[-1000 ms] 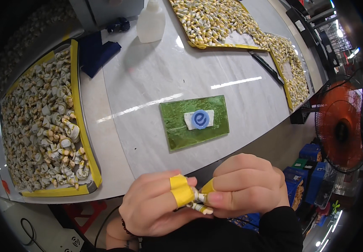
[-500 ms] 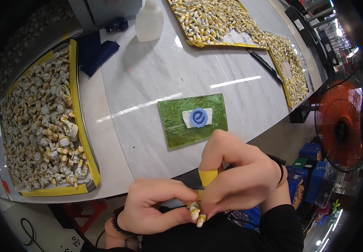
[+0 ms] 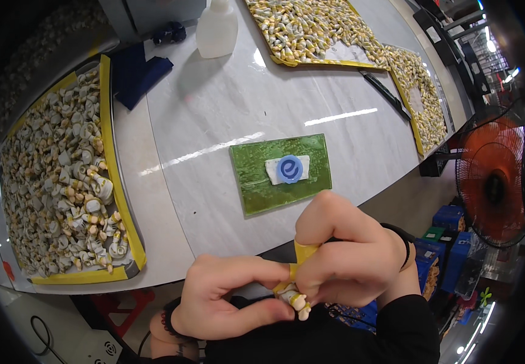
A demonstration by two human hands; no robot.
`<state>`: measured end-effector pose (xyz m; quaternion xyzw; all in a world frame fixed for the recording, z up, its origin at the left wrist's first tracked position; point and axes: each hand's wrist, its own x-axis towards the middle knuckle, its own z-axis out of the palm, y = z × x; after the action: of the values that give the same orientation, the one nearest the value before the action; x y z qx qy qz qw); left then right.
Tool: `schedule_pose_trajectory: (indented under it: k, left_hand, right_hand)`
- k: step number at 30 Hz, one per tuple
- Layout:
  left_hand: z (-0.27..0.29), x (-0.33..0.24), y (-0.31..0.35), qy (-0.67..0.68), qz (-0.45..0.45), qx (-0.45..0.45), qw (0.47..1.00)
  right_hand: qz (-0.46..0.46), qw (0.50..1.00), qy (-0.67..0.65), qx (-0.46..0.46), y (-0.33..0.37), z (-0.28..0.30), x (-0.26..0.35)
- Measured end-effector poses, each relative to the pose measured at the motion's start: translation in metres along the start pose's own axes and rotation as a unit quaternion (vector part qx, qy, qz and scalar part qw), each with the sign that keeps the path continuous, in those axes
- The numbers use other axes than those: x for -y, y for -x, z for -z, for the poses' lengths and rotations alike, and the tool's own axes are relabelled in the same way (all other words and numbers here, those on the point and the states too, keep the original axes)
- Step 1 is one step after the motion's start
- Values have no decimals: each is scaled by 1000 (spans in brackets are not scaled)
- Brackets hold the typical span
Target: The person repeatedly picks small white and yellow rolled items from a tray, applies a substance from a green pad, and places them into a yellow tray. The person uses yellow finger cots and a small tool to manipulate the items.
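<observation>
In front of my body, just off the table's near edge, I hold a small white and cream figurine (image 3: 296, 299) with yellow markings. My left hand (image 3: 229, 297) pinches it between thumb and index finger. Closed against its upper right side is my right hand (image 3: 350, 261); whether those fingers also hold a small tool is hidden. Yellow wrapping (image 3: 304, 252) shows around fingers of both hands. Beyond the hands lies a green slab (image 3: 256, 194), bearing a white pad (image 3: 272, 171) with a small round blue dish (image 3: 289, 169) on it.
At left stands a yellow-edged tray (image 3: 106, 151) heaped with figurines. Two more yellow-edged trays (image 3: 329, 64) (image 3: 419, 145) of small pieces sit far right, beside a black pen-like tool (image 3: 386, 95). Behind are a white bottle (image 3: 217, 33) and dark blue cloth (image 3: 144, 82). An orange fan (image 3: 492, 182) stands right.
Both hands have shifted slightly right with the figurine, which has turned so more of its body shows. The figurine's rounded ends now point lower right.
</observation>
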<state>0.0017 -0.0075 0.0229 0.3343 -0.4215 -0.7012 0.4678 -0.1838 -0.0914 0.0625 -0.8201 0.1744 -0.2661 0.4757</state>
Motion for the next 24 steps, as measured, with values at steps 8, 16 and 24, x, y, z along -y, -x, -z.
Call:
schedule_pose_trajectory:
  k: [8,16,24]
  left_hand:
    - [-3,8,-2,77,-55,-18,995]
    - [-6,14,-4,70,-44,-15,996]
    - [11,-32,4,-267,-27,42,962]
  right_hand:
    - [-21,995,-98,-24,8,9,-4]
    - [-35,999,-27,-13,8,8,0]
    - [24,997,-65,28,11,-1,-8]
